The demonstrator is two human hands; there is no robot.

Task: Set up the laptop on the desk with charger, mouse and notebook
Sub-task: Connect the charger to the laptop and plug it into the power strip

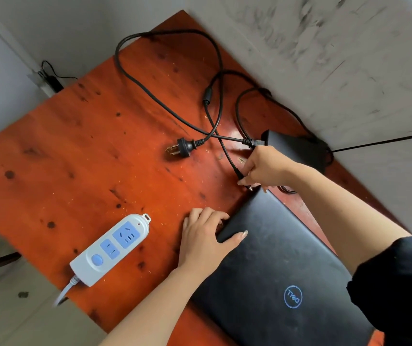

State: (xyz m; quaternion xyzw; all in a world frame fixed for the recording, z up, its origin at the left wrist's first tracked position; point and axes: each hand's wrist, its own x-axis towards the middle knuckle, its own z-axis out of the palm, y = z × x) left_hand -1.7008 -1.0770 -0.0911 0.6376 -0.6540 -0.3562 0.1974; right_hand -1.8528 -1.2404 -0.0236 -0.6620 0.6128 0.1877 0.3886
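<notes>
A closed black laptop (282, 265) with a blue round logo lies on the red-brown wooden desk (87, 158) at the lower right. My left hand (205, 238) grips its far left edge, thumb on the lid. My right hand (267, 167) pinches the charger's barrel connector (246, 183) right at the laptop's far corner. The black charger brick (297, 148) lies behind that hand, near the wall. Its cable (165, 101) loops over the desk's far part, and the wall plug (181, 148) lies loose mid-desk. No mouse or notebook is in view.
A white power strip (111, 248) with blue sockets lies on the desk's left front, its cord hanging over the edge. A grey scuffed wall (324, 58) borders the desk at the right. A wall socket with a black adapter (51, 81) sits beyond the far left corner.
</notes>
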